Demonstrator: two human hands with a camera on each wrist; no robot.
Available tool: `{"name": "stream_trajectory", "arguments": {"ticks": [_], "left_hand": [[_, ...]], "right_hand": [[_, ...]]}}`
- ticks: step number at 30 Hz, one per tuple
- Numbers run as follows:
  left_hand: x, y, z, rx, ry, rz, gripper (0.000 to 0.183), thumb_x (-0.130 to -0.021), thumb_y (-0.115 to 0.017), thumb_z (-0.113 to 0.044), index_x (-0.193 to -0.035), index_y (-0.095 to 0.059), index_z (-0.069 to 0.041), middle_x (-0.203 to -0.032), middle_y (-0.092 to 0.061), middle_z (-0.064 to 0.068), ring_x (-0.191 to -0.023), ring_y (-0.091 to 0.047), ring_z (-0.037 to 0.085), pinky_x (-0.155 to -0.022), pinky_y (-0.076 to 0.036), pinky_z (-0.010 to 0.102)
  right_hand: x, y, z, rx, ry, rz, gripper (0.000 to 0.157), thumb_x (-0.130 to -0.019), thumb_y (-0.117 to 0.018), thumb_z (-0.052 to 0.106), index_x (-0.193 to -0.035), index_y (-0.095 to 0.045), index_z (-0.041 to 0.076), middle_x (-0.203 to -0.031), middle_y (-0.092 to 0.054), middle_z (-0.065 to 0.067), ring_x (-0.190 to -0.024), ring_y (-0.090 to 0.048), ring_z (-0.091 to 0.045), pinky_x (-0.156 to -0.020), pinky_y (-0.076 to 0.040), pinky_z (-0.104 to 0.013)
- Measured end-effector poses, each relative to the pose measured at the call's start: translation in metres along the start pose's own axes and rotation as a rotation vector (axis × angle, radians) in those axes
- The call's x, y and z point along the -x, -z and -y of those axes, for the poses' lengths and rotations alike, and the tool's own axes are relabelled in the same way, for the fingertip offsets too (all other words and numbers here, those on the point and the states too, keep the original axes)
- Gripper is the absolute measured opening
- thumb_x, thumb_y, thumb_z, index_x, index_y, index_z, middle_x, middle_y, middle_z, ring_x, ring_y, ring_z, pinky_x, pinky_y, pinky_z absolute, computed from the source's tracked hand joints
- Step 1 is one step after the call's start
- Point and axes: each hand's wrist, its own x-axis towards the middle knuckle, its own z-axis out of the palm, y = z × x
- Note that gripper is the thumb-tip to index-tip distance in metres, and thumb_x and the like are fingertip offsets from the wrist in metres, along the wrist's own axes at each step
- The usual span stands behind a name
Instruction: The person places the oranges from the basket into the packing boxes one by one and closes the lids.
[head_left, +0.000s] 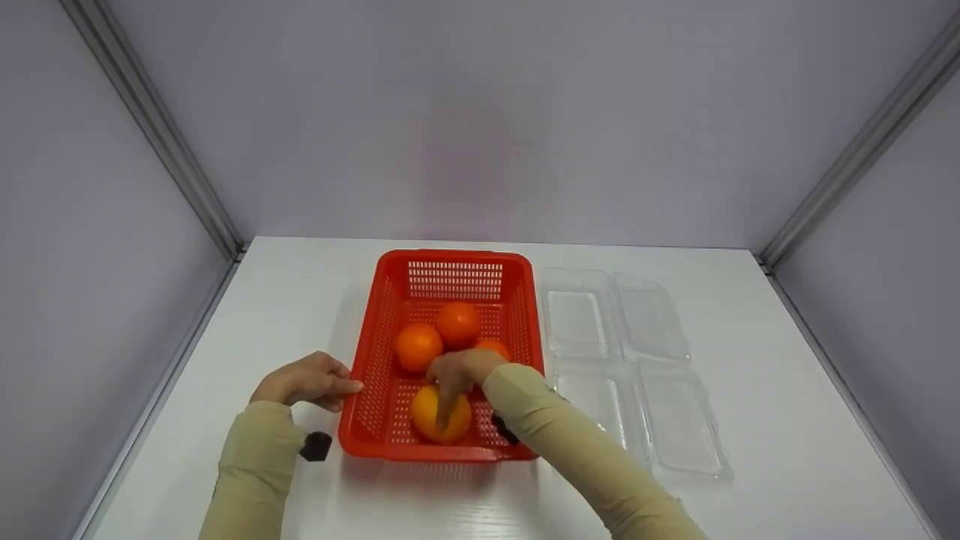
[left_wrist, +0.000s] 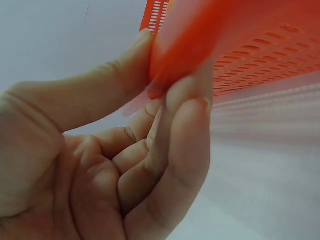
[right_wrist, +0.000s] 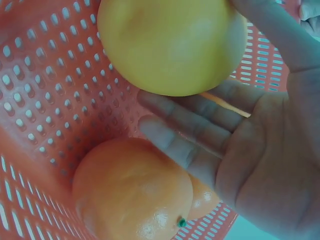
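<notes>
A red perforated plastic basket [head_left: 454, 256] stands on the white table with several oranges in it. My left hand [head_left: 315, 379] pinches the basket's left rim between thumb and fingers, closely seen in the left wrist view. Inside the basket, my right hand [head_left: 459, 369] holds the nearest orange [head_left: 424, 414], a lighter, yellower one, with thumb and fingers about it. In the right wrist view the lower fingers [right_wrist: 185, 125] are fairly straight and some fingertips are hidden behind the fruit. Redder oranges lie farther back: one at left [head_left: 417, 347], one behind [head_left: 457, 324], and one partly hidden [head_left: 493, 347].
Right of the basket lie clear plastic clamshell boxes with compartments, a far one [head_left: 576, 324] and a nearer one [head_left: 682, 420]. The white tabletop [head_left: 787, 420] is bounded by pale walls at the back, left and right.
</notes>
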Motion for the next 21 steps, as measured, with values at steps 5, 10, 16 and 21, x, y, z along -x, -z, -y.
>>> {"name": "stream_trajectory", "arguments": {"ticks": [5, 10, 16, 21], "left_hand": [[-0.0008, 0.0004, 0.0026, 0.0, 0.0, 0.003, 0.031, -0.093, -0.064, -0.024, -0.1, -0.065, 0.006, -0.076, -0.065, -0.002, -0.065, -0.06, 0.007, -0.075, -0.061, 0.03], [-0.0024, 0.0013, 0.0027, -0.005, 0.001, 0.0, 0.03, -0.093, -0.064, -0.025, -0.098, -0.066, 0.005, -0.074, -0.065, -0.003, -0.063, -0.061, 0.006, -0.073, -0.06, 0.028], [-0.0042, 0.0016, 0.0029, -0.003, 0.025, -0.004, 0.029, -0.093, -0.064, -0.025, -0.099, -0.066, 0.004, -0.074, -0.067, -0.003, -0.063, -0.062, 0.005, -0.073, -0.06, 0.028], [-0.0046, 0.0009, 0.0038, 0.001, 0.03, -0.002, 0.026, -0.093, -0.064, -0.024, -0.097, -0.066, 0.002, -0.073, -0.064, -0.003, -0.063, -0.06, 0.006, -0.073, -0.06, 0.026]], "right_hand": [[-0.0023, -0.003, 0.0006, 0.006, 0.026, 0.033, 0.083, -0.074, -0.083, 0.034, -0.145, -0.041, 0.024, -0.149, -0.045, 0.0, -0.126, -0.053, -0.024, -0.104, -0.048, -0.039], [-0.0027, -0.0039, -0.0002, 0.034, 0.02, 0.048, 0.083, -0.075, -0.081, 0.028, -0.147, -0.039, 0.026, -0.151, -0.043, 0.0, -0.129, -0.051, -0.024, -0.103, -0.049, -0.038], [-0.0048, -0.004, -0.0026, 0.037, 0.044, 0.06, 0.086, -0.073, -0.082, 0.033, -0.147, -0.038, 0.025, -0.152, -0.041, -0.001, -0.132, -0.048, -0.023, -0.108, -0.045, -0.04], [-0.0082, -0.0044, -0.0047, 0.041, 0.075, 0.059, 0.09, -0.07, -0.083, 0.041, -0.147, -0.039, 0.024, -0.154, -0.039, 0.001, -0.141, -0.038, -0.02, -0.119, -0.033, -0.039]]}}
